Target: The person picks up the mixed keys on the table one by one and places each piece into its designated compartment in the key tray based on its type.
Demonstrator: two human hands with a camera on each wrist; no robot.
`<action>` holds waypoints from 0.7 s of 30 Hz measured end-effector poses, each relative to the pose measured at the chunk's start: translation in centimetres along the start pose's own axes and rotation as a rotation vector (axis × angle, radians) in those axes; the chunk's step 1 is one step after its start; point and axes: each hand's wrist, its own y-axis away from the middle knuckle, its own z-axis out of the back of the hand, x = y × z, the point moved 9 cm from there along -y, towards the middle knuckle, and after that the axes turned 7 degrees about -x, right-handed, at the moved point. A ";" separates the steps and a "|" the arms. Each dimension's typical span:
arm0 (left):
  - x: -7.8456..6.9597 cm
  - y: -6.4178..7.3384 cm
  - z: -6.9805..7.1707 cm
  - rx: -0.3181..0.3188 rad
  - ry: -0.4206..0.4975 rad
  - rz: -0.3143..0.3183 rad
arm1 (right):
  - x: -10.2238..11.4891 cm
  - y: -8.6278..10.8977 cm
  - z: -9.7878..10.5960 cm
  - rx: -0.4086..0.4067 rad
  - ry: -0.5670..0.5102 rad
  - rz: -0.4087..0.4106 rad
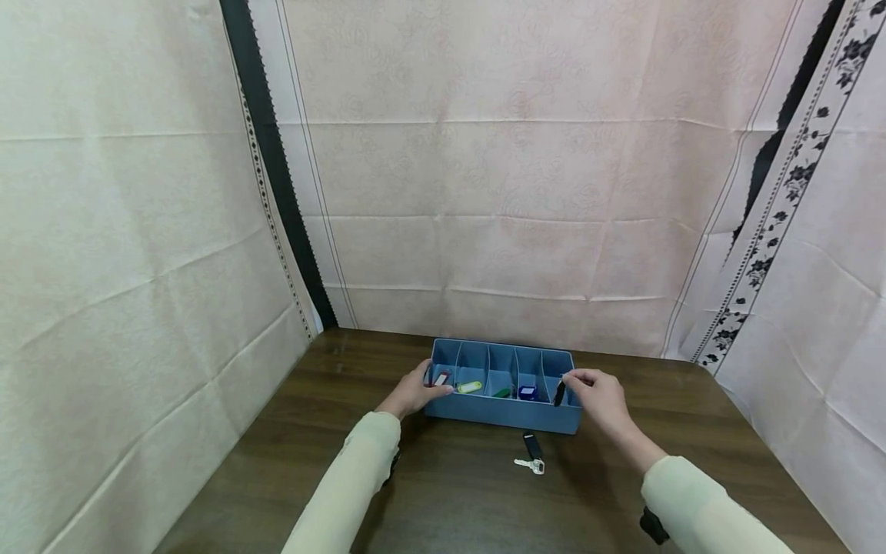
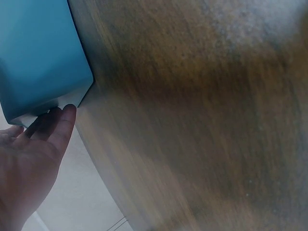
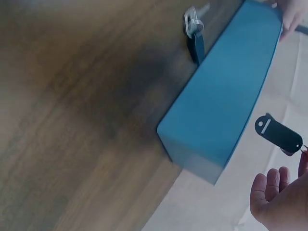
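Note:
A blue compartment box [image 1: 501,414] stands on the table, its long side facing me. My left hand [image 1: 413,390] holds its left end, thumb at the front rim; in the left wrist view the fingers [image 2: 61,126] lie against the end wall. My right hand [image 1: 601,396] pinches a black key tag [image 3: 279,134] by its small ring, so the tag hangs over the rightmost compartment. In the other compartments lie a red tag [image 1: 441,378], a yellow tag [image 1: 469,387], a green tag [image 1: 502,393] and a blue tag [image 1: 528,393].
In front of the box, a silver key [image 1: 531,465] with a black tag [image 1: 532,445] lies on the brown wooden table [image 1: 457,500]. Pale cloth [image 1: 484,169] hangs behind the table and along both sides.

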 end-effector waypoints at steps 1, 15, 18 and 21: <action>0.0 0.0 0.0 -0.001 -0.002 0.002 | -0.1 -0.4 0.1 -0.010 0.000 -0.009; -0.1 0.3 0.2 -0.003 -0.013 0.014 | -2.3 -3.7 0.7 -0.105 0.013 -0.137; -0.1 0.3 0.2 -0.002 -0.012 0.014 | -2.5 -4.1 0.4 -0.102 0.017 -0.145; -0.1 0.3 0.1 0.000 -0.005 0.012 | -2.6 -4.4 0.0 -0.101 0.009 -0.148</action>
